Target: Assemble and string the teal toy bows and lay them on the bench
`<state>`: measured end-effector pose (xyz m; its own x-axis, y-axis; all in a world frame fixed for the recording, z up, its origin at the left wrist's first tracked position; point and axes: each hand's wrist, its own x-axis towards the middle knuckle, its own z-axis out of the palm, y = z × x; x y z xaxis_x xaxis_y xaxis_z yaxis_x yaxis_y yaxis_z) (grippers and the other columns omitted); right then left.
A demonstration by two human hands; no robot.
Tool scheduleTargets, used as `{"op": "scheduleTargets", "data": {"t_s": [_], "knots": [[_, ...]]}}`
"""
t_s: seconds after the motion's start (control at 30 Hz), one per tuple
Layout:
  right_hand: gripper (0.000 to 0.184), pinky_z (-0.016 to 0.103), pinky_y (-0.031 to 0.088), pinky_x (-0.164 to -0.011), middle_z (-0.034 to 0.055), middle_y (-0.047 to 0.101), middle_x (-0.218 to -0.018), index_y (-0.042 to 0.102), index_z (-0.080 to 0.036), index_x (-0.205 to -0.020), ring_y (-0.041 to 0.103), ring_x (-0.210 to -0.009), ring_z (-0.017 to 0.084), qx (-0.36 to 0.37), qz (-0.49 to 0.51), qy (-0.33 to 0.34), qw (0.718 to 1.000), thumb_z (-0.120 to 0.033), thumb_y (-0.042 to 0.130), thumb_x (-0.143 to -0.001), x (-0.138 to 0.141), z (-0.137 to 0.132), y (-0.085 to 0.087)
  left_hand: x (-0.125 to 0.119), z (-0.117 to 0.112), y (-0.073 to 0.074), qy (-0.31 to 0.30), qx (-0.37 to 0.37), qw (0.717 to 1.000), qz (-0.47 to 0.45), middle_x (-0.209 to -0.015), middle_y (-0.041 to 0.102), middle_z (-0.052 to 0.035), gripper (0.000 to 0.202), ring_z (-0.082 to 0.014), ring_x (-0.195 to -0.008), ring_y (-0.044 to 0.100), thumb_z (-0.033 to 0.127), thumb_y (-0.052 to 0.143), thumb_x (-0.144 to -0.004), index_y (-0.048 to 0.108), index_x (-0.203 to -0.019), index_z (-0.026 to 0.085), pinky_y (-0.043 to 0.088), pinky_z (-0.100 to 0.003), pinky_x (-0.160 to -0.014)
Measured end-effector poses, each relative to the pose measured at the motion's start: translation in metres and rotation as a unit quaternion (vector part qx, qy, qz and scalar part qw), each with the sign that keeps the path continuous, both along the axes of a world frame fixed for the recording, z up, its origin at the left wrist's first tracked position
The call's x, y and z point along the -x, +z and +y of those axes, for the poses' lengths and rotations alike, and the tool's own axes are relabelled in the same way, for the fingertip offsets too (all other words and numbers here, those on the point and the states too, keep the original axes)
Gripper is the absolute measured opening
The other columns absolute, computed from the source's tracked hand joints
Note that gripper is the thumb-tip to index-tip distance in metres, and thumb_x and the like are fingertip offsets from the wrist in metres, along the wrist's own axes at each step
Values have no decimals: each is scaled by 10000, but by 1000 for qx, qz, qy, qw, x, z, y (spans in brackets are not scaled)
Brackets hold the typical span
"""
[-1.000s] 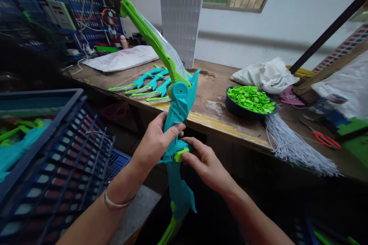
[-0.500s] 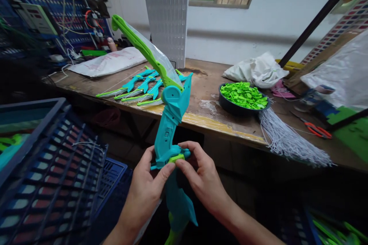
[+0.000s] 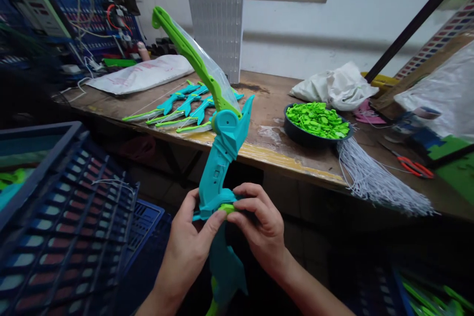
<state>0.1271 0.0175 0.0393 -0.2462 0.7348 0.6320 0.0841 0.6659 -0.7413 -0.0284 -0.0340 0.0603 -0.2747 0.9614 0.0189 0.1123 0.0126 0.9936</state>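
Note:
A teal and green toy bow (image 3: 215,168) stands upright in front of me, its upper green limb leaning to the left. My left hand (image 3: 192,237) is closed around the bow's middle, with the thumb pressed beside a small light-green plastic piece (image 3: 227,208). That green piece sits against the teal grip. My right hand (image 3: 261,227) pinches its right end between thumb and fingers. Below the hands, the bow's lower part (image 3: 227,266) hangs into shadow. Fingers hide part of the grip.
Several similar bows (image 3: 188,103) lie on the workbench (image 3: 266,153). A dark bowl (image 3: 314,138) full of small green pieces stands right, beside a bundle of white strings (image 3: 381,182) and red-handled scissors (image 3: 414,167). A blue crate (image 3: 70,217) is at left.
The fingers of my right hand have curled in closer around the small green piece. The bow's upper limb has shifted slightly right in view. My left hand keeps its hold.

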Motion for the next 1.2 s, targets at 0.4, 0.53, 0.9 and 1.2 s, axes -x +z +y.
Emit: {"op": "scheduleTargets", "data": {"t_s": [0.4, 0.53, 0.9, 1.2], "knots": [[134, 411, 591, -892, 95, 672, -1102, 680, -242, -1053, 666, -1034, 233, -111, -51, -15, 992, -303, 706, -937, -7, 2, 4, 0, -6, -3, -49, 6, 996, -75, -1062, 733, -29, 389, -217, -932, 711, 459, 732, -887, 574, -1185, 267, 554, -298, -827], [162, 407, 595, -878, 87, 677, -1072, 665, -244, -1073, 667, -1021, 231, -121, -60, -7, 991, -308, 713, -931, -11, 4, 8, 0, -7, -2, -43, 9, 996, -75, -1023, 734, -11, 393, -212, -912, 710, 469, 762, -858, 594, -1157, 277, 552, -290, -809], [485, 319, 545, -862, 57, 660, -1147, 633, -245, -1146, 646, -1025, 202, 198, 20, 60, 978, -357, 889, -749, -10, 8, 3, -1, -10, -4, -40, 13, 997, -57, -1076, 728, -29, 393, -214, -940, 697, 469, 713, -907, 574, -1199, 246, 529, -305, -838], [371, 253, 451, -702, -3, 634, -841, 662, -174, -929, 549, -777, 137, 350, -47, 145, 924, -439, 847, -749, -11, 13, 9, -12, -15, -14, 36, -28, 999, 13, -959, 710, -11, 316, -191, -864, 658, 441, 676, -922, 601, -1130, 216, 503, -275, -792]]}}
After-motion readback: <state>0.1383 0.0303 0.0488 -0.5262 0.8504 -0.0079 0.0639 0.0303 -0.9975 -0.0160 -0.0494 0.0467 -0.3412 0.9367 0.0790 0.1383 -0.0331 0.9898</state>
